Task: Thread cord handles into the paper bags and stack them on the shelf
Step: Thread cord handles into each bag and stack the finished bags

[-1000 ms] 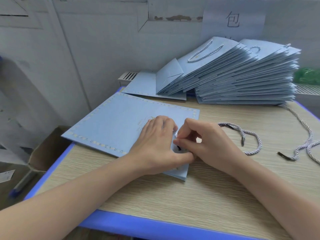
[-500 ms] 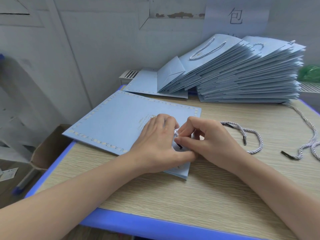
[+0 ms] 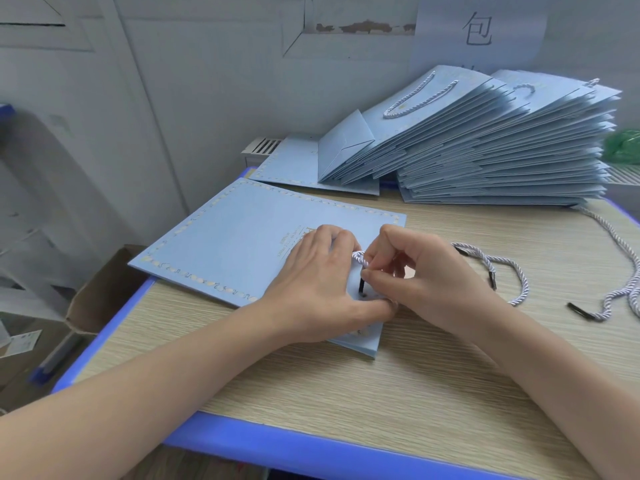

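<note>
A flat light-blue paper bag (image 3: 242,244) lies on the table, its top edge toward my right. My left hand (image 3: 318,282) lies on the bag near that edge, fingers over the paper and thumb reaching toward my right hand. My right hand (image 3: 415,275) pinches a white twisted cord (image 3: 358,258) just above its black tip, and the tip points down at the bag's surface. The rest of that cord (image 3: 498,263) loops over the table to the right.
A tall slanted pile of blue bags with handles (image 3: 485,150) fills the table's far side. A second loose cord (image 3: 620,271) lies at the right edge. A cardboard box (image 3: 100,289) stands on the floor left of the blue-edged table (image 3: 277,441). A green bag (image 3: 623,147) sits far right.
My right hand has lifted the cord end a little, so a small loop and the black tip now show between my hands. My left hand stays on the bag.
</note>
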A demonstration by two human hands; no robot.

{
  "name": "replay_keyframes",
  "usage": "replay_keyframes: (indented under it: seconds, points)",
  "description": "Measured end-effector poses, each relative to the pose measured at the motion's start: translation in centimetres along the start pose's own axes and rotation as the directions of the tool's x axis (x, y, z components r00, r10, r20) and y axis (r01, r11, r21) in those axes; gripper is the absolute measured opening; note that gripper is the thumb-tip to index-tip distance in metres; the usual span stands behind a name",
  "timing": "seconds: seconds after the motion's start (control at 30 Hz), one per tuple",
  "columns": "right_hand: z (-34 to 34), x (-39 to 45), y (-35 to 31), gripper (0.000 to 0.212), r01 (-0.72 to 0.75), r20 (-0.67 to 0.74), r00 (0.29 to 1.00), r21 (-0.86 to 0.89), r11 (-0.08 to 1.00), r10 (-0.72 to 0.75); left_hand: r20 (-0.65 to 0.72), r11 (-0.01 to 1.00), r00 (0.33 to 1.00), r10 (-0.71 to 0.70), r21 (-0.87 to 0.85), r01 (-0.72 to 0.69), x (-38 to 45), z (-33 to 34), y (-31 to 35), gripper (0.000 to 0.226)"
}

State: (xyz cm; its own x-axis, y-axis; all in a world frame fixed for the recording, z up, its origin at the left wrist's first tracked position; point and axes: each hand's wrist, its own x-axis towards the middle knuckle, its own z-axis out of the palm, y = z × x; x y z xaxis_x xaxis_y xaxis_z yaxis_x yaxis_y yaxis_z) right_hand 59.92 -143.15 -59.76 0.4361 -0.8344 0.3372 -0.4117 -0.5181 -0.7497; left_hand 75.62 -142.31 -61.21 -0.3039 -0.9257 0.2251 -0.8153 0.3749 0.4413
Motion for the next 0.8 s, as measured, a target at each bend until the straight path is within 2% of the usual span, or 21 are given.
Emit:
replay_keyframes:
  seconds: [0.23, 0.37, 0.43, 0.57, 0.63, 0.7, 0.8]
  points:
    - [-0.2, -0.1, 0.0, 0.009, -0.009, 0.054, 0.999, -0.007, 1.0, 0.009, -0.007, 1.0, 1.0, 0.005, -0.018, -0.005, -0.1, 0.0, -0.1, 0.073]
    - [-0.1, 0.2, -0.1, 0.018, -0.026, 0.131, 0.991, 0.014, 1.0, 0.024, -0.006, 1.0, 1.0, 0.013, -0.026, -0.013, -0.1, -0.1, 0.0, 0.064]
    - [-0.1, 0.2, -0.4, 0.018, -0.019, 0.158, 0.987, -0.042, 0.999, 0.026, 0.003, 0.999, 1.0, 0.003, -0.039, -0.003, -0.2, -0.2, 0.2, 0.062]
    - [-0.7, 0.0, -0.8, 0.011, 0.028, 0.135, 0.991, -0.183, 0.983, -0.003, -0.018, 0.997, 1.0, -0.012, -0.071, 0.011, -0.1, -0.5, 0.3, 0.07]
    - [-1.2, 0.0, -0.9, 0.013, 0.015, 0.137, 0.99, -0.2, 0.98, 0.012, -0.043, 0.996, 0.999, -0.017, -0.084, 0.013, -0.2, -0.8, 0.5, 0.063]
    - [-1.7, -0.1, -0.8, 0.016, -0.008, 0.079, 0.997, -0.166, 0.986, 0.021, -0.057, 0.994, 0.998, -0.033, -0.103, 0.027, -0.4, -1.4, 0.6, 0.052]
    - [-2.3, -0.4, -0.8, 0.017, -0.065, -0.096, 0.994, -0.116, 0.991, 0.054, -0.063, 0.982, 0.996, -0.061, -0.184, 0.048, -0.6, -2.4, 0.5, 0.031]
